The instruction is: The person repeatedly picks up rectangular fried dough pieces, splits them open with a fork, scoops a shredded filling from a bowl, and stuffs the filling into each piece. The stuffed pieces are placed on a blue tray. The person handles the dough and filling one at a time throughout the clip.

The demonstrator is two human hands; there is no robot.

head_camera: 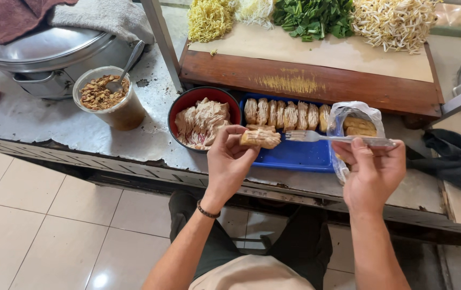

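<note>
Blue tray (300, 156) of tofu slices (287, 114), red bowl (187, 102)

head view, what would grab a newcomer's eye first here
Mid-frame, the left hand holds a tan food block while the right hand points a fork at it, above a blue tray of similar blocks. Left of it sits a red bowl of shredded pieces; behind, a wooden board carries noodles, greens and bean sprouts.
</note>
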